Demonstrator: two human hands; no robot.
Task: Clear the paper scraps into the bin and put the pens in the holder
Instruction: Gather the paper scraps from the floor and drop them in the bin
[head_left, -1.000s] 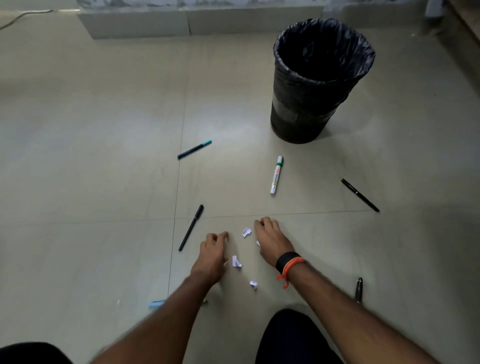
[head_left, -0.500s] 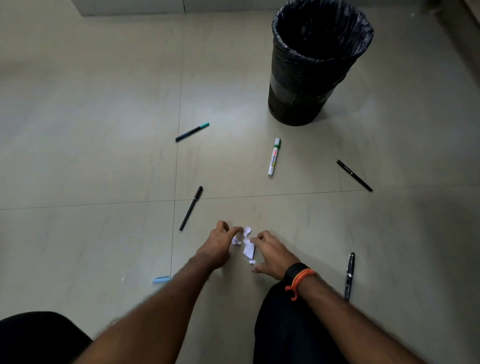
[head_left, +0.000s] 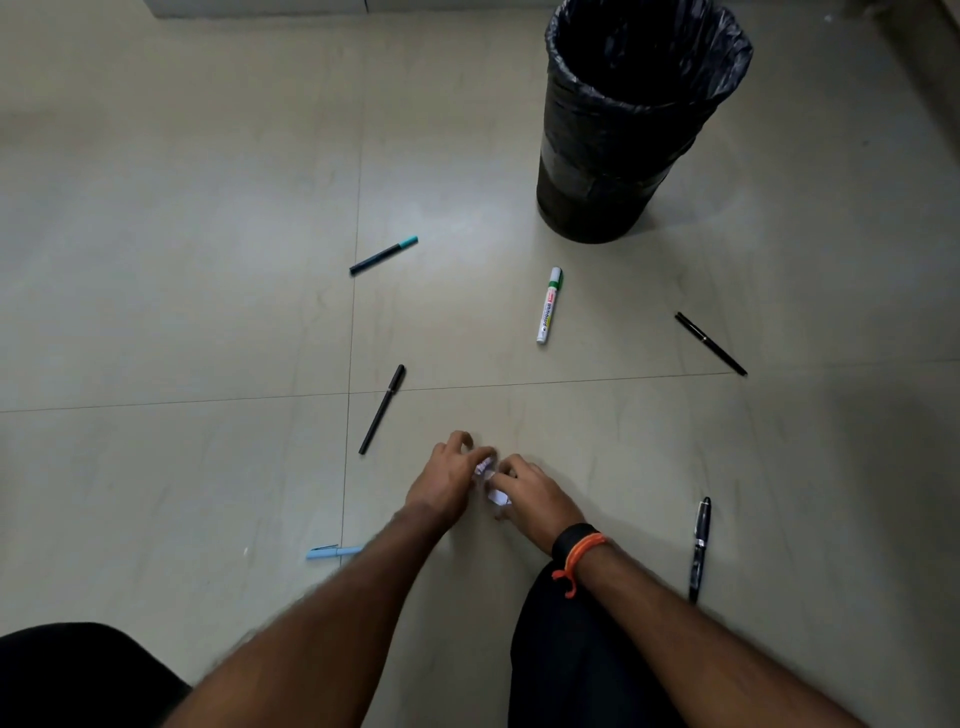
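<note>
Farthest left on the tiled floor (head_left: 156, 312), a light blue pen (head_left: 332, 552) lies just beside my left forearm, its right end hidden behind the arm. Farther from me, a black pen with a teal cap (head_left: 383, 255) lies at a slant across a tile joint. Nearer, a plain black pen (head_left: 382, 409) also lies at a slant, its lower end near my left hand (head_left: 447, 480). That hand is low over the floor with its fingers curled, pinching the paper scraps (head_left: 488, 478) at its fingertips. The small white scraps are gathered between my two hands, which are close together and almost touching. My right hand (head_left: 535, 496) has its fingers bent over the same small heap and grips one scrap from the other side. A black band and an orange thread (head_left: 576, 545) sit on that wrist, above my dark-trousered knee (head_left: 571, 649). Beyond the hands, a white whiteboard marker with a green cap (head_left: 549, 305) lies almost straight away from me. Behind it and well apart from the scraps, the black bin (head_left: 639, 171) stands upright, lined with a black bag. To the right a slim black pen (head_left: 710, 343) lies at a slant, and nearer me a glossy black pen (head_left: 699, 548) lies beside my right forearm.
</note>
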